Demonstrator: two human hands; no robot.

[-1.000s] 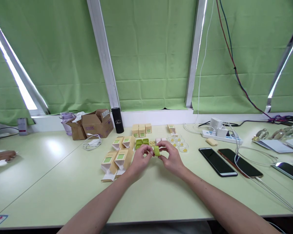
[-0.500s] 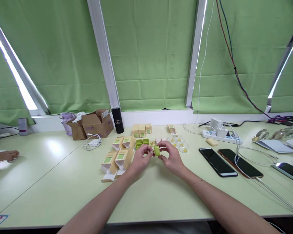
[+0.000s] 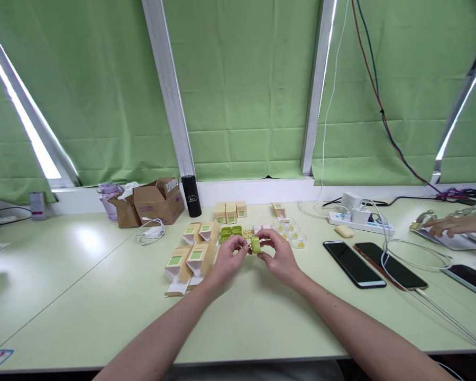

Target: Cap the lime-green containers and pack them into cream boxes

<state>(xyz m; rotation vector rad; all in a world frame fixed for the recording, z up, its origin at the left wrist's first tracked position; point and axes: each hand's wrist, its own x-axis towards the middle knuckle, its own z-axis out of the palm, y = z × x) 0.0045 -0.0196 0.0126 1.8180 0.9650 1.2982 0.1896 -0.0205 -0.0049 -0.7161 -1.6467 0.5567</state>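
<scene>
My right hand (image 3: 278, 256) pinches a small green case (image 3: 255, 245) a little above the pale green table (image 3: 238, 317). My left hand (image 3: 229, 258) is curled at the case's left side, its fingertips pinched together against it. Just behind my hands lie more green cases (image 3: 230, 232) and small yellow pieces (image 3: 247, 233). Tan cardboard boxes with green labels (image 3: 195, 257) lie open to the left of my hands. Three closed boxes (image 3: 230, 211) stand in a row further back. Clear round pieces with yellow centres (image 3: 291, 234) lie behind my right hand.
Two black phones (image 3: 371, 263) and a white power strip (image 3: 359, 218) with cables lie on the right. Another person's hand (image 3: 446, 226) rests at the far right. A brown carton (image 3: 158, 201), a black cup (image 3: 191, 196) and a white cable (image 3: 150, 232) stand at the back left.
My hands have stayed in place with the green case. The other person's hand at the far left edge has gone from view. Another person's hand has come in at the far right.
</scene>
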